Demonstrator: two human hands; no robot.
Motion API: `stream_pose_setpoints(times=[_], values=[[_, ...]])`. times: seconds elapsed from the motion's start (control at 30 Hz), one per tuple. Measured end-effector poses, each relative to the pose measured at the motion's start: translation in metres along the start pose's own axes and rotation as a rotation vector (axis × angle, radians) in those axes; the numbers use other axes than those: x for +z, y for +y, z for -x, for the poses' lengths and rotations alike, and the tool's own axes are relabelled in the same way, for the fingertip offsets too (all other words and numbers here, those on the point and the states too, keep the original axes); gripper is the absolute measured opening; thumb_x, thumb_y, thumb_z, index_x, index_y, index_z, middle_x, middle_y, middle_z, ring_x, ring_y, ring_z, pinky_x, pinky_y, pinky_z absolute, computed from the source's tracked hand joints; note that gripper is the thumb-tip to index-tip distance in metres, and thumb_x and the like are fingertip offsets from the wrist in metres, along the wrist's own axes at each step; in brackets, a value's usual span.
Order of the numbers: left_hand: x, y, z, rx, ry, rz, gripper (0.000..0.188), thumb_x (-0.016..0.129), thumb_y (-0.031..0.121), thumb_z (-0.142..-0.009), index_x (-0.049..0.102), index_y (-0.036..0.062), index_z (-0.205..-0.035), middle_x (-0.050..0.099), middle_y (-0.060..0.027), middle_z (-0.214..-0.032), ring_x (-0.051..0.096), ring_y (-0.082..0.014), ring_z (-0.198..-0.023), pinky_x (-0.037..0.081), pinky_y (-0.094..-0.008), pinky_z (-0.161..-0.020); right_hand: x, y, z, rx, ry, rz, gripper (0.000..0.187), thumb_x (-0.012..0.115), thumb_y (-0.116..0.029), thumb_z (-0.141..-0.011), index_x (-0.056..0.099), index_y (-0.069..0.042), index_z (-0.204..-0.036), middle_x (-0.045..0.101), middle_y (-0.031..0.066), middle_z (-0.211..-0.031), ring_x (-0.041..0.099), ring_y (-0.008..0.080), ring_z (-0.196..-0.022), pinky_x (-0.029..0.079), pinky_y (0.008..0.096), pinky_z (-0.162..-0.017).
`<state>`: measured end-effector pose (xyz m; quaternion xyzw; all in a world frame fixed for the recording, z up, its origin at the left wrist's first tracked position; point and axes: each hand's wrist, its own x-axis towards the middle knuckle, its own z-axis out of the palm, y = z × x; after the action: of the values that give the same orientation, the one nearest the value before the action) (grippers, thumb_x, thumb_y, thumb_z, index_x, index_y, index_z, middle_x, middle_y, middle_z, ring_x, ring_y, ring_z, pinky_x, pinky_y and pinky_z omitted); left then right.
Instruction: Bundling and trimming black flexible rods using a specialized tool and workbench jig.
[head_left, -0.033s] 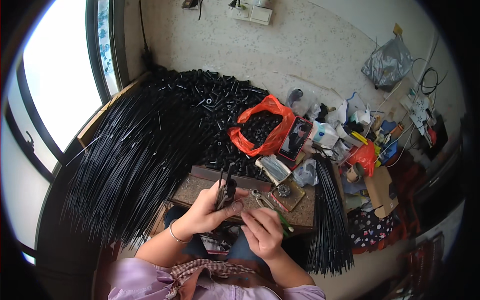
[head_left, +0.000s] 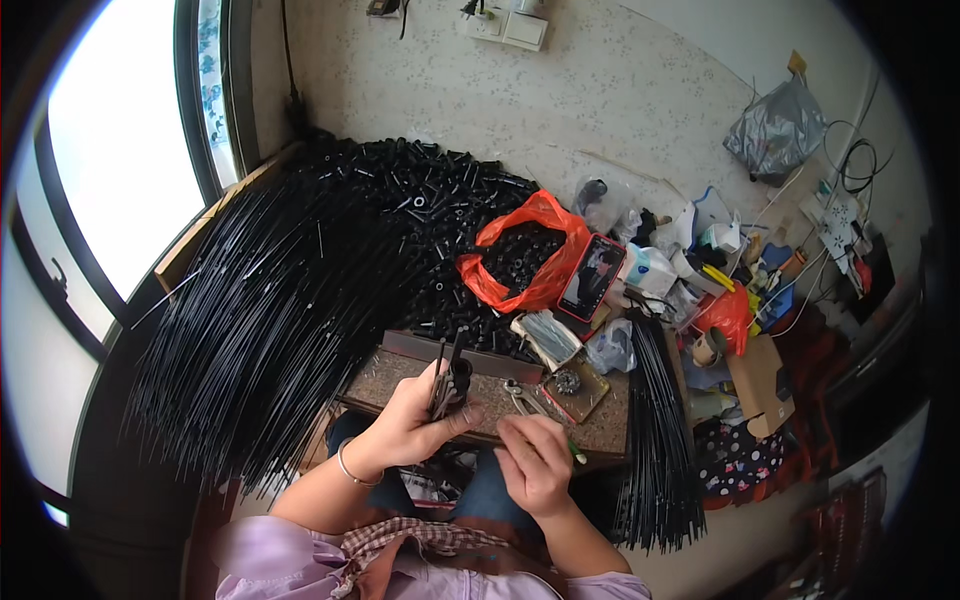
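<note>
My left hand (head_left: 412, 425) is closed round a black tubular part (head_left: 460, 372) that stands upright above the fist, with thin dark rods beside it. A bracelet circles that wrist. Apart from it on the right, my right hand (head_left: 538, 468) has its fingers drawn together in a pinch; whatever may be between them is too small to make out. Pliers (head_left: 527, 400) lie on the speckled tabletop (head_left: 480, 378) just beyond the right hand. Close to them, a shallow tray (head_left: 592, 402) bears a round clump of small metal pieces (head_left: 567, 382).
A large fan of thin black rods (head_left: 250, 330) covers the left side. Behind lies a heap of short black tubes (head_left: 430, 190), with an open red plastic bag (head_left: 540, 212) of black parts. A phone (head_left: 592, 278), another rod bundle (head_left: 660, 430) and a cardboard box (head_left: 762, 390) are at right.
My right hand has shifted a little to the right, widening the gap to my left hand. My left hand and the black tubular part stay almost in place.
</note>
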<state>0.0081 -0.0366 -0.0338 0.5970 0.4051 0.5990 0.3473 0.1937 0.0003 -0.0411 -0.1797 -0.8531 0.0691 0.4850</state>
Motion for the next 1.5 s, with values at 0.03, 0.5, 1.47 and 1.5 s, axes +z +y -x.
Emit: stream_pose_setpoints(times=[0.03,0.5,1.47,1.5], values=[[-0.002,0.004,0.003,0.034,0.041,-0.007,0.021,0.067,0.005,-0.076,0.048,0.0022,-0.085,0.048,-0.0011,-0.059,0.044,-0.0098,-0.053,0.038,-0.0265,-0.051,0.002,0.02,0.018,0.092,-0.054,0.065,0.032,0.064,-0.001,-0.071,0.061,0.0,-0.103,0.058,0.0149,-0.101,0.054,0.0326,-0.092,0.045,0.0381,-0.08],[-0.004,0.018,-0.007,0.051,0.02,-0.129,0.064,0.083,0.014,-0.059,0.05,0.0041,-0.113,0.048,0.0048,-0.058,0.044,-0.0021,-0.052,0.035,-0.0181,-0.048,-0.012,0.042,0.061,1.218,-0.341,-0.831,0.025,0.063,-0.004,-0.072,0.057,-0.004,-0.096,0.052,0.0071,-0.102,0.05,0.02,-0.093,0.043,0.0348,-0.075],[-0.024,0.033,-0.005,0.214,0.137,-0.147,0.066,0.087,0.036,-0.051,0.052,0.0023,-0.096,0.047,0.0001,-0.064,0.04,-0.0054,-0.06,0.037,-0.0208,-0.055,-0.015,-0.007,0.006,0.545,-0.497,-0.397,0.053,0.067,0.001,-0.068,0.041,0.0,-0.115,0.058,0.0089,-0.088,0.058,0.0161,-0.073,0.046,0.0281,-0.059],[-0.026,0.031,-0.005,0.211,0.142,-0.15,0.066,0.087,0.036,-0.051,0.052,0.0023,-0.096,0.047,0.0001,-0.064,0.04,-0.0054,-0.06,0.037,-0.0208,-0.055,-0.02,-0.002,0.002,0.544,-0.501,-0.401,0.053,0.067,0.001,-0.068,0.041,0.0,-0.115,0.058,0.0089,-0.088,0.058,0.0161,-0.073,0.046,0.0281,-0.059]])
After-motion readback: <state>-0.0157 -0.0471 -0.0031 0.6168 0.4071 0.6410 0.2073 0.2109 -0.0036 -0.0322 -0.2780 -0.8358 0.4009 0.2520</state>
